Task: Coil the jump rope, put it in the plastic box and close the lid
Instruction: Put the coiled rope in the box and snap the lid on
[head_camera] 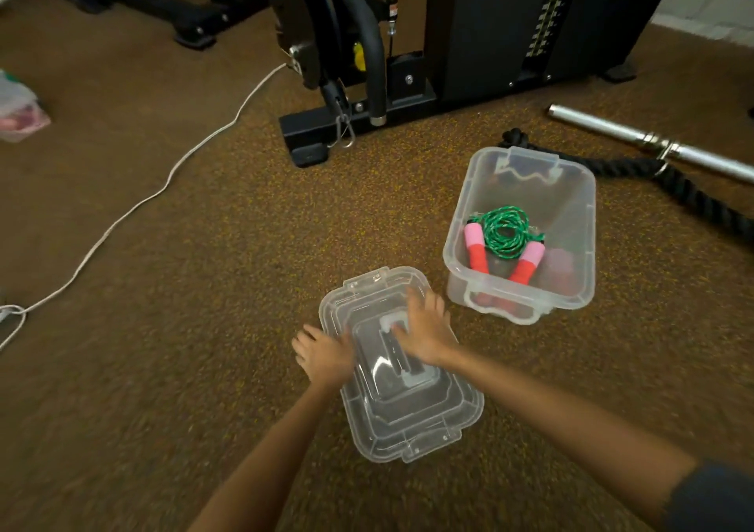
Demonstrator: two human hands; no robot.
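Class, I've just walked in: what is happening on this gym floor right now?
A person is reaching both hands to the clear lid lying on the floor; the left hand is at its edge, the right hand on top. The coiled jump rope already sits in the open plastic box beside it. Closing remains.

no legible text anywhere, small sticker on the gym machine (469,41) too blurred to read

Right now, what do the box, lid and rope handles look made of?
Box and lid: clear, slightly frosted plastic, since the floor shows through. Rope handles: red and pink, matte, maybe foam or rubber; hard to tell. Cord: green braided fibre.
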